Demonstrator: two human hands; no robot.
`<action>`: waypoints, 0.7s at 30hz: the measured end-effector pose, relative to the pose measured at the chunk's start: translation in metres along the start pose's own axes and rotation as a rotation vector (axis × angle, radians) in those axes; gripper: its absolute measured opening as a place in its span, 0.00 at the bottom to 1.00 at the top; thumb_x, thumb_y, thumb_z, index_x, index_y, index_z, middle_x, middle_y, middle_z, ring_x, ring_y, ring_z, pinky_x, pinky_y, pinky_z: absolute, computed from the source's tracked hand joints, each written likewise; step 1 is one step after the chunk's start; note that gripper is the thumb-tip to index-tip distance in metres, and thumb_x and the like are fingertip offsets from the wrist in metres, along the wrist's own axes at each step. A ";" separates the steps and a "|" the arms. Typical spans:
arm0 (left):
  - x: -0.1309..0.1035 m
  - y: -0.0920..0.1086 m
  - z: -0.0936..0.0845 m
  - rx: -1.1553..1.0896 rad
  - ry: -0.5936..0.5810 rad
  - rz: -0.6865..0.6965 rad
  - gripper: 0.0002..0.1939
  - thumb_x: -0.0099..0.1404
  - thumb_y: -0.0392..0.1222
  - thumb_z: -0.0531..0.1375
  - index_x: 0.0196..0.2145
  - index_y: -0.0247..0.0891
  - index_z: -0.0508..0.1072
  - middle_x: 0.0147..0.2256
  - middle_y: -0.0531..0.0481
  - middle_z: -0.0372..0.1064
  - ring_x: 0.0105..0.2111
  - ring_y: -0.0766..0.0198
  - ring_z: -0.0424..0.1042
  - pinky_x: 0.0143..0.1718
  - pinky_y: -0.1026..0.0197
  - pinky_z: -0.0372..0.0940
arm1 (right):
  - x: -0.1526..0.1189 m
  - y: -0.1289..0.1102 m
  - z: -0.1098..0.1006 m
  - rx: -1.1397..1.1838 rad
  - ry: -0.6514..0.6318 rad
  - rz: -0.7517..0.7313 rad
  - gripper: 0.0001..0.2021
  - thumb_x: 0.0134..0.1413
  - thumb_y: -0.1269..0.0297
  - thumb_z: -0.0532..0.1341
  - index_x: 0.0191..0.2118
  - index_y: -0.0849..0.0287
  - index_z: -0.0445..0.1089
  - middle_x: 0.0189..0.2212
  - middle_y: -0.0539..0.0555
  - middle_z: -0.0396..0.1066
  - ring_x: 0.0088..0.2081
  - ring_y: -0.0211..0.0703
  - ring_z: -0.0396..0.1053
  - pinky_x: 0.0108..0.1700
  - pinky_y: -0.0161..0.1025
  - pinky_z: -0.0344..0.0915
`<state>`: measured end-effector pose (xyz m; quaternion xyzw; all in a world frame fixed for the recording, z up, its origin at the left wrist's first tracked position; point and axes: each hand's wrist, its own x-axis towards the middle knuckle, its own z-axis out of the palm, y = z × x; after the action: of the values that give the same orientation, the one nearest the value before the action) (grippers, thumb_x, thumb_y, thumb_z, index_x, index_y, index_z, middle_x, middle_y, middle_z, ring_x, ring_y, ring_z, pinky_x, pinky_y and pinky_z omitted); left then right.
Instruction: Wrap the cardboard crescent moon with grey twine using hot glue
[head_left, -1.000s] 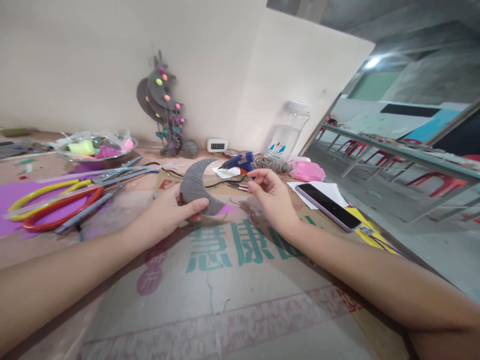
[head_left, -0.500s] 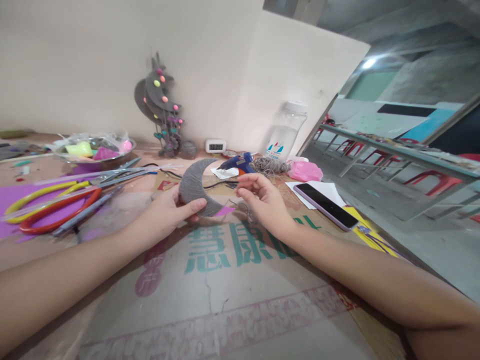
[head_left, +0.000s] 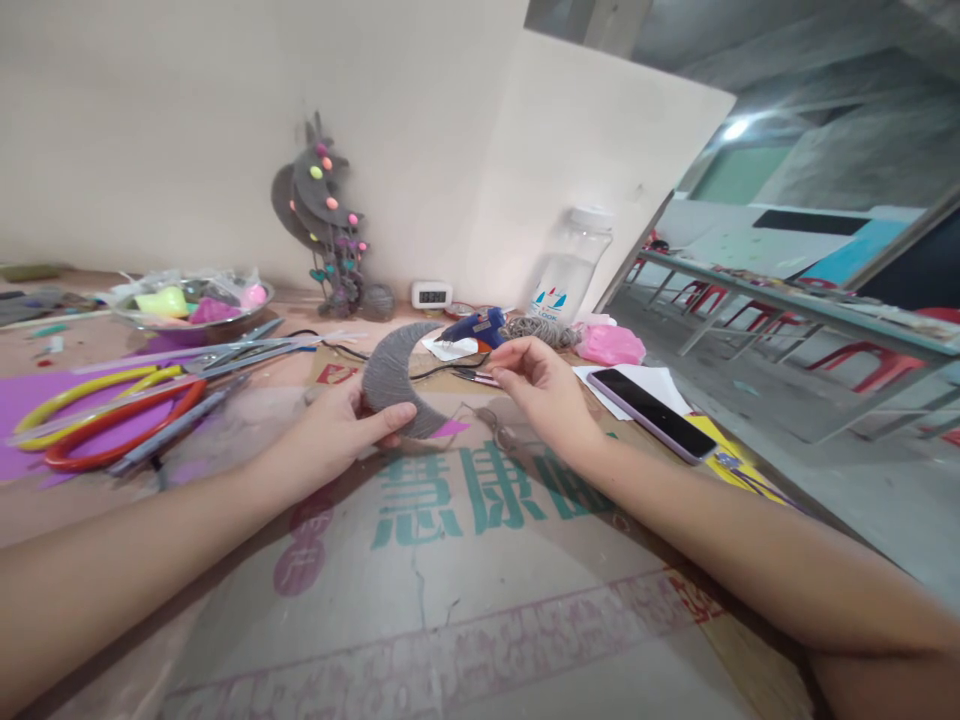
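My left hand (head_left: 358, 420) is closed around the lower left part of a crescent moon wrapped in grey yarn (head_left: 391, 372), with the thumb across its front. The moon is held upright just above the cardboard. To its right, my right hand (head_left: 541, 390) is raised with thumb and fingertips pinched together; what lies between them is too small to make out. Loose grey yarn (head_left: 501, 432) lies below that hand, near the moon's lower tip. A bit of pink paper (head_left: 452, 429) shows by that tip. A small slim tool (head_left: 474, 376) lies just left of my right fingertips.
Behind my hands are a blue glue gun (head_left: 474, 328), a heap of grey yarn (head_left: 541, 331), a water bottle (head_left: 568, 265) and a small clock (head_left: 431, 294). Scissors (head_left: 124, 455) lie left, a phone (head_left: 652, 415) right. A finished moon ornament (head_left: 319, 200) hangs against the wall.
My right hand has moved slightly up and to the right, away from the moon. The left hand keeps its hold, with the moon almost unmoved.
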<state>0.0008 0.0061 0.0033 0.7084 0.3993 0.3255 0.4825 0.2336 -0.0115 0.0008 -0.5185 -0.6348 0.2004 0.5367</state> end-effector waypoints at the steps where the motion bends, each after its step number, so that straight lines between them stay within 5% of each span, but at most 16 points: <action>1: 0.000 0.001 0.000 -0.003 0.006 -0.004 0.14 0.56 0.50 0.60 0.33 0.37 0.69 0.25 0.54 0.68 0.24 0.66 0.66 0.24 0.65 0.61 | 0.002 0.000 -0.002 -0.008 0.013 -0.001 0.06 0.49 0.69 0.59 0.36 0.57 0.65 0.29 0.48 0.67 0.32 0.36 0.66 0.38 0.37 0.63; 11: -0.002 0.002 -0.001 -0.083 -0.022 -0.031 0.12 0.54 0.48 0.63 0.30 0.37 0.70 0.21 0.55 0.68 0.22 0.65 0.69 0.25 0.64 0.64 | 0.014 0.011 -0.014 -0.127 -0.123 0.002 0.08 0.55 0.64 0.54 0.38 0.58 0.65 0.22 0.46 0.60 0.24 0.34 0.60 0.29 0.34 0.59; 21: 0.003 -0.013 -0.002 -0.213 -0.078 -0.073 0.15 0.53 0.49 0.65 0.34 0.37 0.71 0.32 0.49 0.75 0.32 0.61 0.74 0.34 0.61 0.69 | 0.021 0.014 -0.023 -0.412 -0.128 -0.081 0.09 0.57 0.65 0.52 0.40 0.57 0.68 0.25 0.48 0.65 0.25 0.36 0.60 0.30 0.35 0.57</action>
<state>-0.0028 0.0128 -0.0085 0.6502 0.3690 0.3207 0.5816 0.2627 0.0056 0.0074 -0.5776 -0.7152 0.0774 0.3857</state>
